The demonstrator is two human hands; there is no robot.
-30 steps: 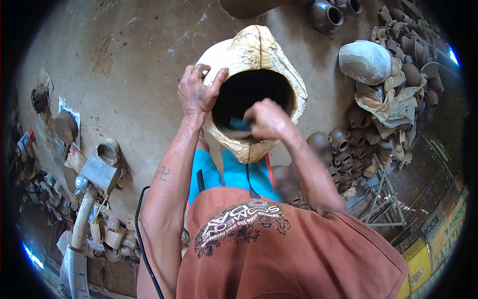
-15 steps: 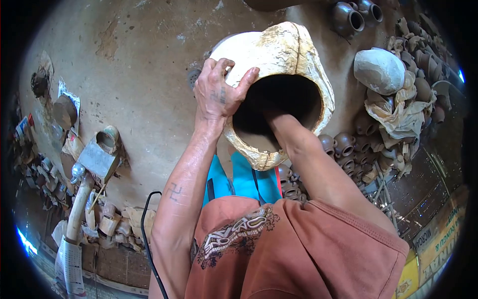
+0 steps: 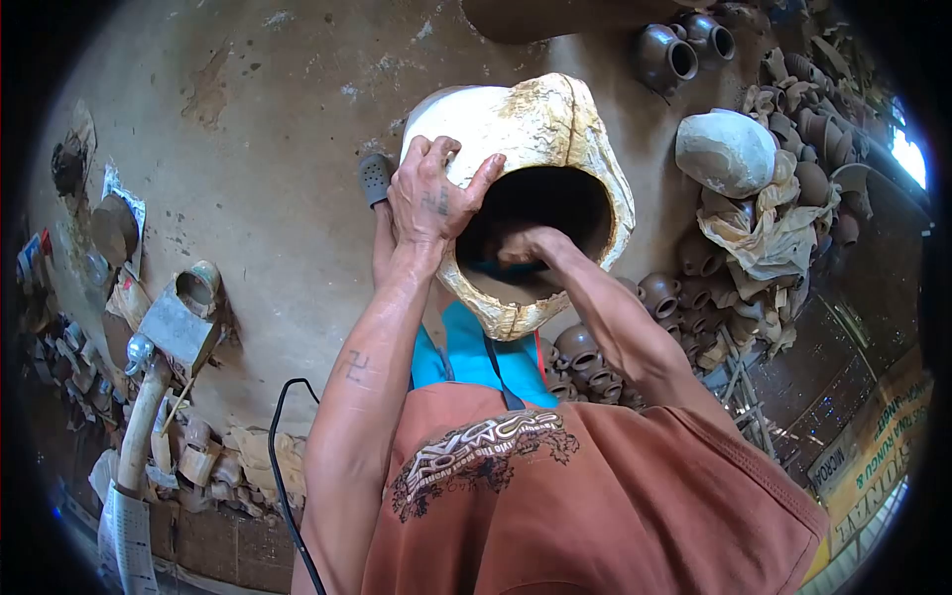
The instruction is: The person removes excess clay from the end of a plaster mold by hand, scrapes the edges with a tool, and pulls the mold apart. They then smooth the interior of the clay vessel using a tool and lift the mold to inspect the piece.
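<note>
A large off-white hollow vessel (image 3: 540, 114) with a rough, cracked rim stands tilted in front of my legs, its wide dark mouth facing me. My left hand (image 3: 432, 193) rests on its upper left side by the rim, fingers apart and thumb spread along the edge of the mouth. Inside the opening is my right hand (image 3: 526, 245), its fingers curled and partly lost in shadow. Something bluish shows dimly below those fingers; whether they hold it cannot be made out.
Dark round pots (image 3: 659, 296) are piled right of my legs. Beyond them lie a pale rounded vessel (image 3: 727, 154) and crumpled sheets (image 3: 769, 233). A grey block (image 3: 178, 322) and a jar (image 3: 198, 285) stand at left. A grey clog (image 3: 375, 178) shows behind my left hand.
My right hand has drawn back from deep inside the vessel, so its curled fingers now show in the mouth. The vessel sits slightly lower and further left in view, with my left hand still on it.
</note>
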